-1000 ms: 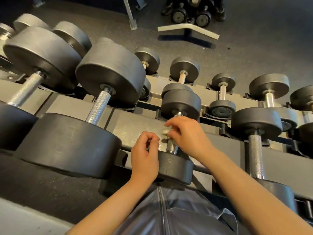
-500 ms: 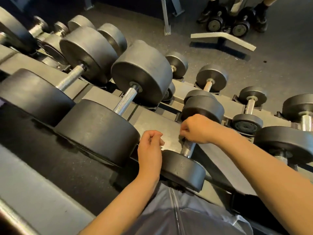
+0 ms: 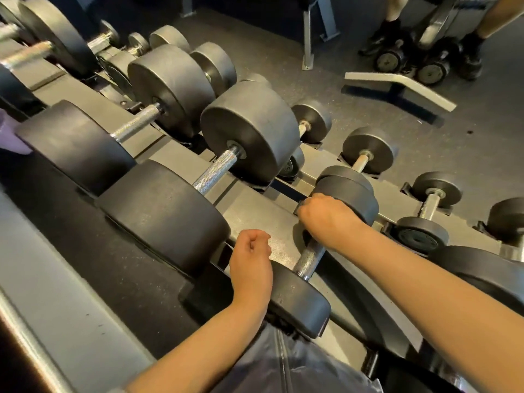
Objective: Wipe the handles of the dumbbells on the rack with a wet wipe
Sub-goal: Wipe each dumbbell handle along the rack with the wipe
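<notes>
Gym floor (image 3: 354, 114) behind; big dumbbells (image 3: 249, 131) crowd the gripped handle (image 3: 309, 258).

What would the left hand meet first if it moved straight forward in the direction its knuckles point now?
Probably the bare grey rack shelf ahead of the left hand; past that, the large dumbbell head. Depth is hard to judge.

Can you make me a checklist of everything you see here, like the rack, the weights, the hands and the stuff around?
Surface: grey rack shelf, bare patch between dumbbells.
Job's things: small dumbbell, handle partly covered by right hand; wet wipe not visible.
Clutter: purple cloth at left edge.
Grippers: right hand grips handle top; left hand curled beside near weight.
Cables: nothing seen.
Surroundings: big dumbbells left, another person's legs behind.
</notes>
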